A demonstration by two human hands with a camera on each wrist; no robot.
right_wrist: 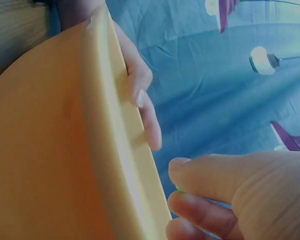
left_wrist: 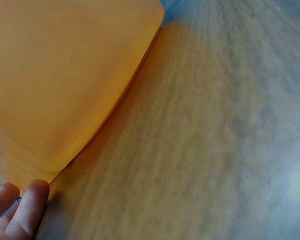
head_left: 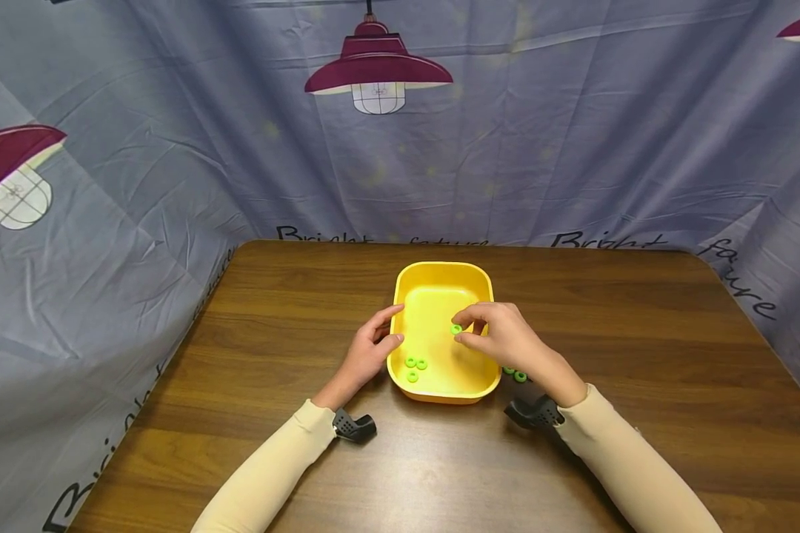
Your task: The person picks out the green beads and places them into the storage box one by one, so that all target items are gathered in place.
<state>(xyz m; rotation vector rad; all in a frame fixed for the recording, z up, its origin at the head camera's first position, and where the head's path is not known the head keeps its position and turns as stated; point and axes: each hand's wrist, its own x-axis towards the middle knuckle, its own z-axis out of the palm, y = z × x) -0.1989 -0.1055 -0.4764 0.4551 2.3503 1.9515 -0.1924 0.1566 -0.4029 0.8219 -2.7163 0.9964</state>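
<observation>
A yellow plastic tub (head_left: 443,392) stands on the wooden table. My left hand (head_left: 368,352) grips its left side, the thumb over the rim and fingertips against the outer wall (left_wrist: 65,85) in the left wrist view. Over the tub's right half, my right hand (head_left: 500,333) pinches a small green ring (head_left: 456,329) between thumb and fingers. Only a sliver of that ring (right_wrist: 180,190) shows in the right wrist view. Three more green rings (head_left: 412,377) lie inside the tub at its near left corner.
Green rings (head_left: 520,377) lie on the table (head_left: 293,318) just right of the tub, partly hidden under my right forearm. A grey-blue curtain (head_left: 507,148) printed with lamps hangs behind the table. Black camera mounts (head_left: 355,427) sit on both wrists.
</observation>
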